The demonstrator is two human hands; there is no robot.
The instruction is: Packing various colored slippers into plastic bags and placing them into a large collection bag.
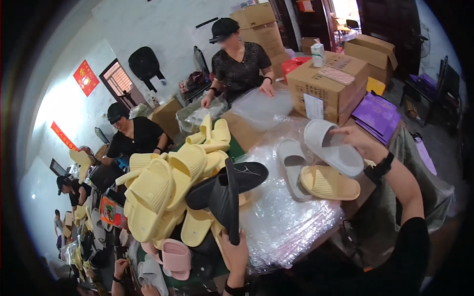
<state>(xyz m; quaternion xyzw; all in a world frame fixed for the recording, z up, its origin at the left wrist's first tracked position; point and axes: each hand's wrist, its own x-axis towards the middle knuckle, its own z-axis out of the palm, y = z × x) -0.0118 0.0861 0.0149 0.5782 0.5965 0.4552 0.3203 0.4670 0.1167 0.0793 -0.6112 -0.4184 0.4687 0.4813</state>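
Grey ribbed slipper [334, 146] is pinched in the right hand [363, 143]; left hand [236, 249] pinches a matte black slipper [228, 197]. Crinkled clear bags [281, 222] cover the surface edge beside brown cartons [328, 84].

The black moulded foam slipper [228, 195] is matt and smooth. The grey foam slipper [332, 146] has a matt, ribbed strap. The pale yellow foam slippers [163, 190] are matt, with grooved uppers. The stack of clear plastic bags [281, 222] is glossy and crinkled. The brown corrugated cardboard boxes [328, 84] are matt and paper-faced. The purple card folders [377, 114] have a slight sheen.
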